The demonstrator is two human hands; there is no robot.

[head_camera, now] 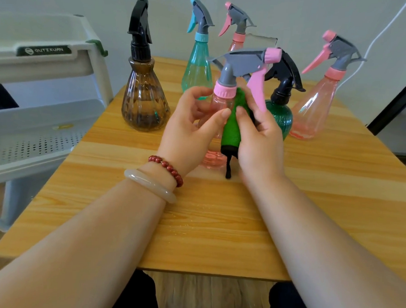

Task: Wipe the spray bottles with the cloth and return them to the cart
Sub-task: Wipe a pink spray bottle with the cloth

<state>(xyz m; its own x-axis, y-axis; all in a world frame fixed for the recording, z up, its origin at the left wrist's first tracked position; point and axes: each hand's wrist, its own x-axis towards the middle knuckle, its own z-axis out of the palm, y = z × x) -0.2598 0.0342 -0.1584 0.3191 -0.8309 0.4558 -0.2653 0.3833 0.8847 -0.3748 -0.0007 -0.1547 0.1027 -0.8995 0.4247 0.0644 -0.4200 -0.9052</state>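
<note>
A clear pink spray bottle [219, 103] with a grey head and pink trigger stands on the wooden table [206, 223] in the middle. My left hand [194, 127] grips its body from the left. My right hand [261, 135] presses a green cloth [232, 129] against the bottle's right side; a black loop hangs from the cloth's lower edge. The lower part of the bottle is mostly hidden behind my hands.
Behind stand a brown ribbed bottle [144, 100], a teal bottle [197, 65], a second pink bottle [236, 39], a dark green bottle [281, 115] and a pink bottle [315, 107] at the right. A white cart [45, 77] with perforated shelves stands left of the table.
</note>
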